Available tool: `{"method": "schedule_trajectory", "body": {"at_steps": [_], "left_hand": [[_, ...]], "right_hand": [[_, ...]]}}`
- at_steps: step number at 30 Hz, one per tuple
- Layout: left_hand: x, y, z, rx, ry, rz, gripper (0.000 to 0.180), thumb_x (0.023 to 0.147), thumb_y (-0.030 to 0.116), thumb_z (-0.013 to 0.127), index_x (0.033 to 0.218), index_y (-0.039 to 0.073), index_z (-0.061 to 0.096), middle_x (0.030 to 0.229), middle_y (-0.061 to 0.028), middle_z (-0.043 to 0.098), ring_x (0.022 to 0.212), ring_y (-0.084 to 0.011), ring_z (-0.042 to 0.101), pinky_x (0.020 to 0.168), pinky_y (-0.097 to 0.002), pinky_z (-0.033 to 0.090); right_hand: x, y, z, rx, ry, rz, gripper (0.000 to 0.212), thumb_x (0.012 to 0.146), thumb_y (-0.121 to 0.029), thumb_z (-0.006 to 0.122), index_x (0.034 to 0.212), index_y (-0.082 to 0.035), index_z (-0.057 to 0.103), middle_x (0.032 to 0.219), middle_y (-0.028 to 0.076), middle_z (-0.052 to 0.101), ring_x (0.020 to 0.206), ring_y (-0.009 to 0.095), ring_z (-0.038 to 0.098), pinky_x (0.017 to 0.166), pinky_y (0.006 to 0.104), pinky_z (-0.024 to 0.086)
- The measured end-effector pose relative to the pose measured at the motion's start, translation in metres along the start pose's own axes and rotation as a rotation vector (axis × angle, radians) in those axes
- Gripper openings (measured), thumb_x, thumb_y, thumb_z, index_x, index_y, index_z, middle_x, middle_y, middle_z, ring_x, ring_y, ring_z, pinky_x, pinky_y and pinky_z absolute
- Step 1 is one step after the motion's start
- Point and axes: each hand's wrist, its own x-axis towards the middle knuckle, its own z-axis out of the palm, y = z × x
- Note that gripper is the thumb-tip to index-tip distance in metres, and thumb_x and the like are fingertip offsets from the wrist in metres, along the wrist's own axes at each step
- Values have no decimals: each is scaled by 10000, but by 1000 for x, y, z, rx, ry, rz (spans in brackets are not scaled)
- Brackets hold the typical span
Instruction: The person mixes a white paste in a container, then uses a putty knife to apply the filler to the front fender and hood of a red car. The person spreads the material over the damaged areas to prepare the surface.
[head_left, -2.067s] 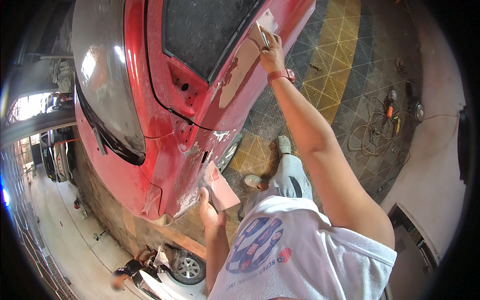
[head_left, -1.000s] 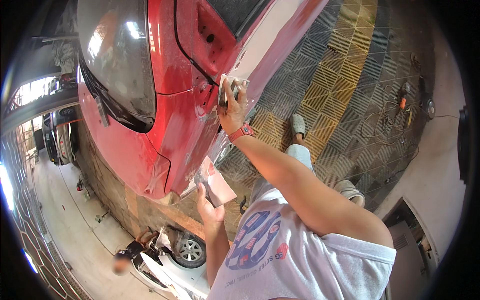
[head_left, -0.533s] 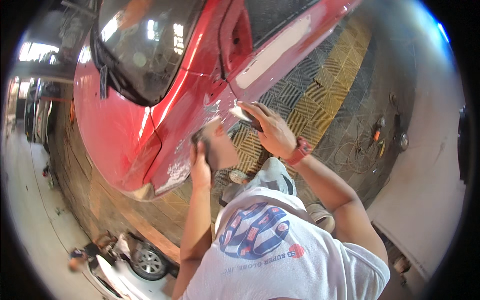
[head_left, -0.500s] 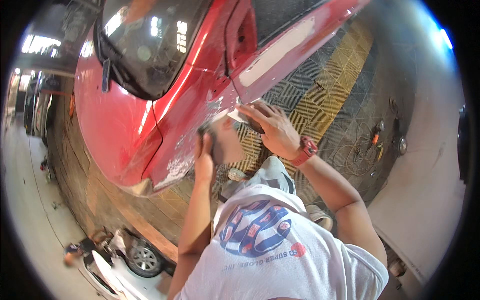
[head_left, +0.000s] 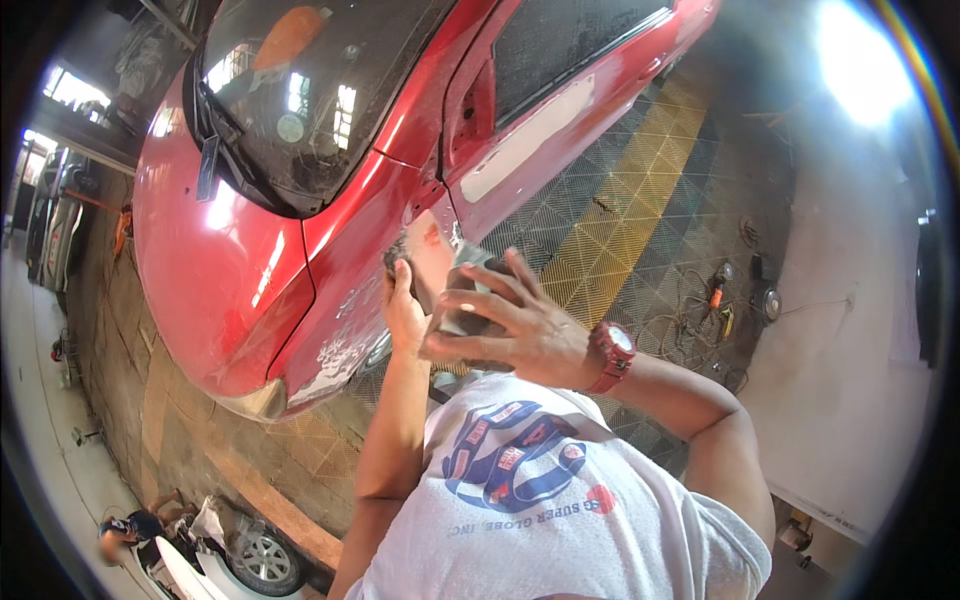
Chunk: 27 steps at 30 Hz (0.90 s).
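Observation:
My left hand [head_left: 404,318] grips a flat, pinkish-beige board [head_left: 432,258] by its edge, thumb up, beside the red car's front side panel. The board is tilted, and its lower part is hidden behind my other hand. Fingers spread over it, my right hand [head_left: 525,330] holds a grey, flat-faced piece [head_left: 468,318] against or just in front of the board; its exact kind is unclear. The red car [head_left: 345,255] has scuffed whitish patches low on that panel. Along its door runs a long beige filled strip [head_left: 528,138].
Patterned floor with a yellow band [head_left: 630,205] lies to the right. A coiled cord and an orange-and-black tool [head_left: 717,290] rest there, near a pale wall [head_left: 830,390]. At lower left, a person [head_left: 125,530] is beside a white car part and a wheel [head_left: 265,560].
My right hand has left the car panel and come down and left to the board, bringing the grey piece. The board has been raised and tilted. The whole view has shifted slightly.

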Motion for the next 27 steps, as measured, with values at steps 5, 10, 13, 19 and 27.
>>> {"method": "schedule_trajectory", "body": {"at_steps": [5,10,13,19,27], "left_hand": [[-5,6,32,-118,-190,-181,392,1123,335,620,1361,23,624,1317,-141,712,1155,-264,718,1010,-411,580],[2,8,37,523,-256,138,382,1148,300,576,1344,-25,625,1251,-163,737,1186,-291,714,991,-403,555],[-1,16,68,1059,-338,411,406,1165,305,529,1326,-55,622,1184,-237,746,1151,-357,720,950,-453,550],[9,23,116,946,-197,563,450,1160,320,553,1451,-23,583,1384,-199,684,1255,-341,677,1056,-445,525],[-5,-7,48,280,86,-47,596,1120,289,639,1633,53,450,1609,-116,542,1449,-287,550,1199,-482,459]], "right_hand": [[-27,56,47,-53,95,168,829,867,41,709,1605,-273,499,1563,215,460,1506,484,457,1191,585,487],[-64,122,26,-149,-4,416,840,887,31,685,1628,-298,466,1574,164,494,1519,456,446,1212,594,448],[-48,122,13,-121,179,533,815,873,26,694,1588,-325,520,1603,116,488,1540,416,433,1238,622,390],[-58,127,64,-18,146,390,885,822,119,616,1556,-375,573,1597,69,500,1573,364,409,1228,759,299],[-59,410,85,1176,1007,853,714,924,164,402,1571,-98,558,1360,32,662,1177,142,658,990,267,522]]}}
